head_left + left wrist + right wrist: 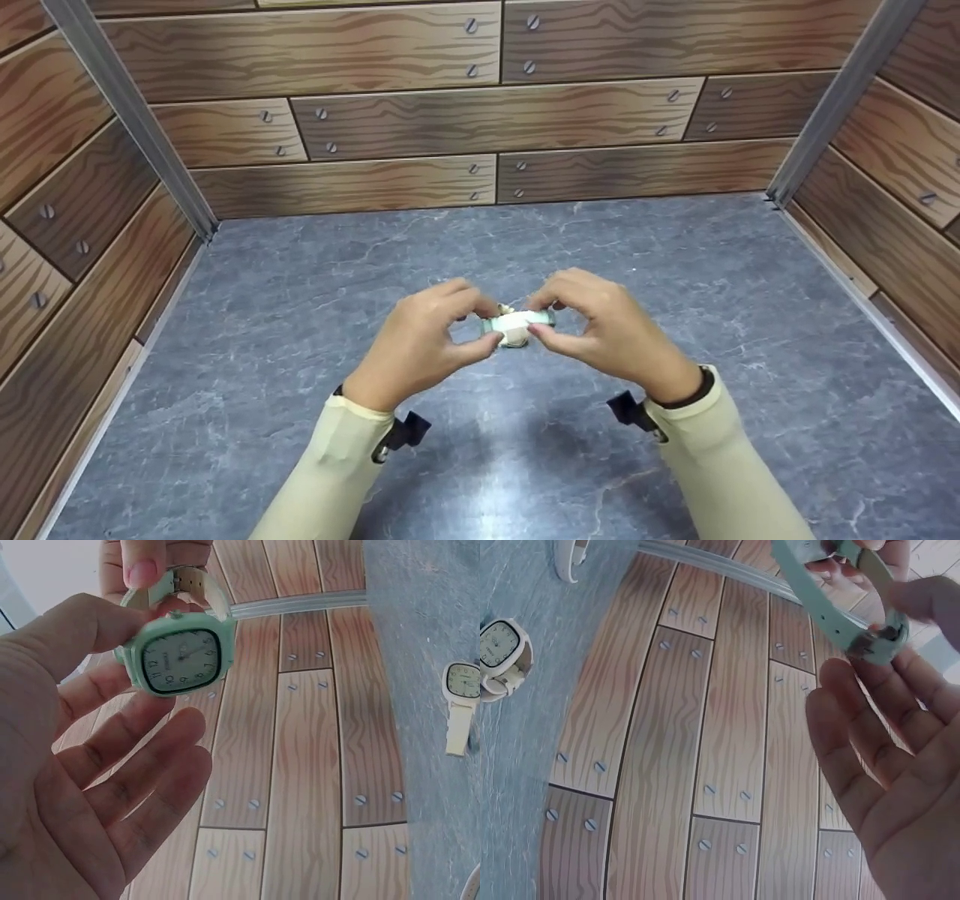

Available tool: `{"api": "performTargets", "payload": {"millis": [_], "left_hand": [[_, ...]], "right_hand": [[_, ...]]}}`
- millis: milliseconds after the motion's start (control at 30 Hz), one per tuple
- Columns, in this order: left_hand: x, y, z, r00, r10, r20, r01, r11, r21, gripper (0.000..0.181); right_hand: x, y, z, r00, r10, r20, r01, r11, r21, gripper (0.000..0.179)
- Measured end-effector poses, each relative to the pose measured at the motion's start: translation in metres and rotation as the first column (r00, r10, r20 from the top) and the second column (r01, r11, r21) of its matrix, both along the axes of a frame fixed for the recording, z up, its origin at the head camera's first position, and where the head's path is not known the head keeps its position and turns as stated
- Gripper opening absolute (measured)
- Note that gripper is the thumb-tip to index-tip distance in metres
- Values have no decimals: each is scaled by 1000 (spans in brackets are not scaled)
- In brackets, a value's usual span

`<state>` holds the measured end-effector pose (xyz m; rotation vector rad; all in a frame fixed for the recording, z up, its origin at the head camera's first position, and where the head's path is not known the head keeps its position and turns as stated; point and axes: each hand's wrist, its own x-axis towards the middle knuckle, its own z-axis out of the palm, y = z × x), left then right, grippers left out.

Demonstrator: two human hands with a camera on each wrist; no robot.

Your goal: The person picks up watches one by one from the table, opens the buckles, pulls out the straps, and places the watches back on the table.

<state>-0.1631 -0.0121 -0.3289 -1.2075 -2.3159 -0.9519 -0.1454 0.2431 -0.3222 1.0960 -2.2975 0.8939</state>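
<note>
A mint-green wristwatch [180, 660] with a rounded square dial is held up between both hands. My left hand [427, 337] pinches it by the case between thumb and index finger, the other fingers spread loosely below in the left wrist view. My right hand [607, 326] pinches the strap [829, 615] near its buckle [891, 633], thumb on top. The strap is bent into a loop, and its holes show in the right wrist view. In the head view, the fingers partly cover the watch.
A cream watch [514, 337] lies on the grey marbled table [337, 255], partly hidden behind the held one. The right wrist view shows a pale watch [502, 652] and part of another white one [568, 559]. Wood-patterned walls [405, 45] enclose the table at the back and sides.
</note>
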Motion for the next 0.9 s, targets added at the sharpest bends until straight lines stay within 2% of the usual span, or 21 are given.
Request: {"api": "performTargets", "payload": {"millis": [233,433,533,633,767,900], "left_hand": [[0,5,0,1000,4,-24,-5,1000,-26,12],[0,4,0,998,14,-63,-14,1000,-2,11],[0,3,0,998,1,-63,1,1000,28,8],[2,2,1,999,-9,-37,12,998,66,7],[4,-1,3,1000,10,22,-13,995,102,8],[5,0,7,998,19,67,-24,996,82,8]], "right_hand": [[0,-1,0,999,1,-44,-1,1000,-10,17],[-1,-1,1,999,13,-41,-15,999,-38,17],[0,1,2,1000,22,-7,-22,998,-56,18],[1,5,3,999,21,48,-16,995,-95,21],[2,10,6,997,21,77,-8,986,-165,22],[3,12,8,996,16,82,-1,983,-181,19]]}}
